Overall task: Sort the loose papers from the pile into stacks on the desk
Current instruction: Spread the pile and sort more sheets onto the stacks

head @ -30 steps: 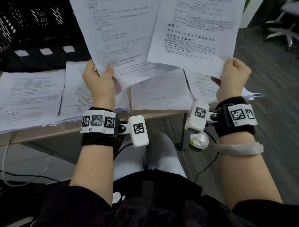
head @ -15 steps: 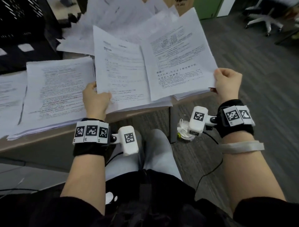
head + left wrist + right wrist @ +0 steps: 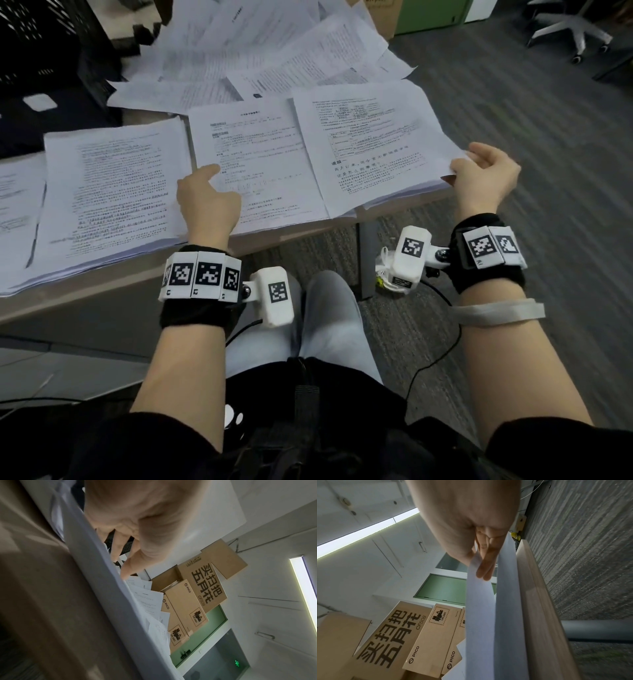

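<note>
Paper, white printed sheet (image 3: pixel 373 144), light, limp, tear-prone: lies atop rightmost stack at desk (image 3: pixel 102 291) edge. Right hand (image 3: pixel 486 174) grip pinches its right edge; hold by margins. Left hand (image 3: pixel 209 198) released, finger pressing neighbouring sheet (image 3: pixel 260 164).

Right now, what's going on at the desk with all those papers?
A person is sorting papers into stacks. The left hand rests a finger on the sheet topping the middle stack. The right hand pinches the corner of another sheet lying over the rightmost stack. Two more stacks sit to the left; the loose pile waits behind.
</note>
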